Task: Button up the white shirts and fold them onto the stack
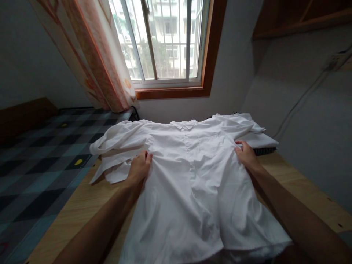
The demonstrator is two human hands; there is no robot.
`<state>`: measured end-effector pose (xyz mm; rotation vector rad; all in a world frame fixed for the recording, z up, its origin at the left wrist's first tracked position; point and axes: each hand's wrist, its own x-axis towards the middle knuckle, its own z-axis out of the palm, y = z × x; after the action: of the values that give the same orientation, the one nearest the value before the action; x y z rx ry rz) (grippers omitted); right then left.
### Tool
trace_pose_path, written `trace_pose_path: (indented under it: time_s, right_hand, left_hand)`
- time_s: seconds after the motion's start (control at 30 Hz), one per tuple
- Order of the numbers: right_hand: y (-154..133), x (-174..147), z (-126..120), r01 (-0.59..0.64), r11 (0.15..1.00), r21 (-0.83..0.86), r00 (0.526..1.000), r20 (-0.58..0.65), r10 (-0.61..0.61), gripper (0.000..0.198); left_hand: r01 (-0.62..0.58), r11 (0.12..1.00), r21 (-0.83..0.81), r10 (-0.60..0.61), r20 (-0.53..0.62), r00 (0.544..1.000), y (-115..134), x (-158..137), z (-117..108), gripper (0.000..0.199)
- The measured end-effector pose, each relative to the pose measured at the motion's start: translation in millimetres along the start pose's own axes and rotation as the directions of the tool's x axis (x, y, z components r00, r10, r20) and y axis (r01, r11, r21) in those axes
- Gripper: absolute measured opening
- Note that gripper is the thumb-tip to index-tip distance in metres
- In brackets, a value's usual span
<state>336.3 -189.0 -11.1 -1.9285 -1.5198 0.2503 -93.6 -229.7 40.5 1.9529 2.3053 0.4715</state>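
Observation:
A white button-up shirt [176, 176] is spread front side up, its collar toward the window and its hem nearest me. My left hand [140, 165] grips the shirt's left side seam below the sleeve, thumb on top. On the opposite side, my right hand [245, 153] pinches the other seam at about the same height. Wrinkles run across the cloth between both hands. Beyond my left hand, one sleeve lies bunched over more white cloth [117, 174]. Past my right hand, folded white clothing [260, 140] lies partly under the other sleeve.
The wooden table [79, 205] carries the shirt. To the left stands a bed with a checked sheet [35, 176]. A patterned curtain [90, 55] hangs beside the window [165, 40]. On the right wall are a shelf [302, 27] and a cable [299, 101].

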Motion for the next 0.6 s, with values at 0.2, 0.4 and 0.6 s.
trace_pose_path:
  time_s: [0.2,0.4,0.6]
  right_hand:
    - [-17.9,25.0,-25.5,0.039,0.964,-0.263,0.987,-0.141,-0.079,0.031]
    - [-23.7,44.7,-7.2,0.157,0.883,-0.442,0.975,-0.071,-0.209,0.038]
    - [-43.9,23.6,-10.0,0.212,0.859,-0.466,0.938,-0.149,-0.313,0.039]
  left_hand:
    - [0.052,0.998,-0.03,-0.056,-0.161,0.985,-2.5,10.8,-14.7,0.027]
    - [-0.076,0.963,0.257,0.113,-0.132,0.985,10.4,24.3,-6.3,0.038]
    - [-0.225,0.917,0.329,0.286,-0.15,0.946,26.8,10.4,-3.4,0.036]
